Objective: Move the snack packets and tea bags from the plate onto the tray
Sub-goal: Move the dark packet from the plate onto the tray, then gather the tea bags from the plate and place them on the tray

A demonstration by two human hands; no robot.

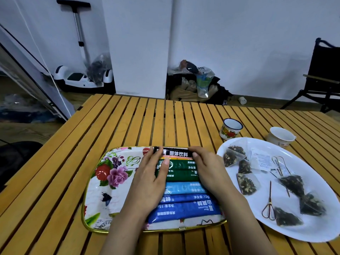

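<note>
Both hands, left (147,183) and right (209,170), grip spread flat, bracket the packets (182,199) (on the tray (95,199)).

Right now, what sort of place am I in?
Probably a casual indoor room used partly for storage: a yellow slatted wooden folding table, a white self-balancing scooter by the wall, and a black folding camp chair.

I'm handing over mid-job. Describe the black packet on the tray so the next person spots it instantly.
Find the floral tray with the gold rim on the slatted table. Packets lie stacked crosswise between both hands. The black packet is the farthest one, at the tray's far edge: the only black one, with white characters, above the green and blue packets.
</note>
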